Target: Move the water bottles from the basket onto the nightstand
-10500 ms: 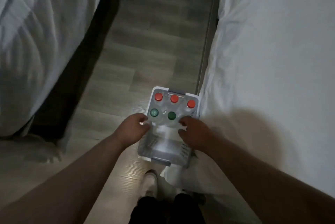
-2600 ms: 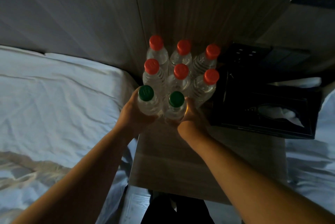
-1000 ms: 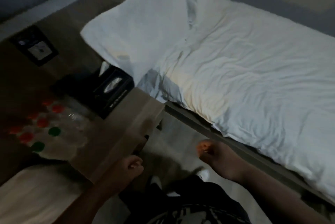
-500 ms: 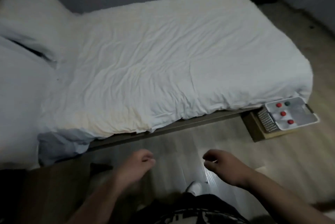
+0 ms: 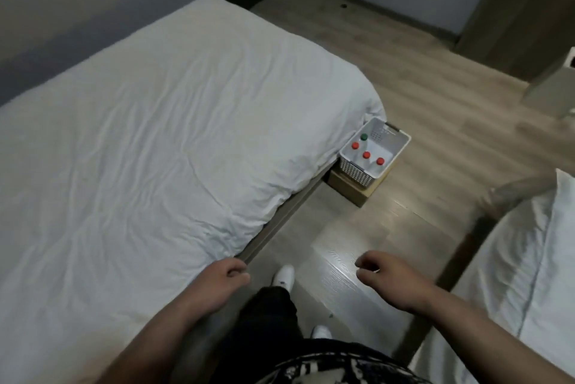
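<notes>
Head view shows both bare hands empty and loosely curled, held low in front of the body. Half a second ago they hung nearer each other over the floor; now the left hand [image 5: 224,277] sits at the edge of the bed, fingers folded toward the palm, and the right hand [image 5: 387,271] hovers over the pale wood-plank floor [image 5: 351,228], palm down, fingers bent and gripping nothing. Both forearms reach forward from the bottom of the frame. Between them stand dark trousers and a white shoe [image 5: 283,276].

Left of the hands lies the wide bed with a wrinkled white sheet [image 5: 155,134], which filled the middle of the view before and has now slid to the left. Beyond its far corner, well apart from the hands, the white perforated plastic basket [image 5: 357,175] rests on a low tan wooden block [image 5: 353,192], larger and closer to centre than earlier. Inside it stand water bottles: three with red caps [image 5: 366,155] and one with a green cap [image 5: 363,136]. A second white-sheeted bed [image 5: 513,274] edges in at the right.
</notes>
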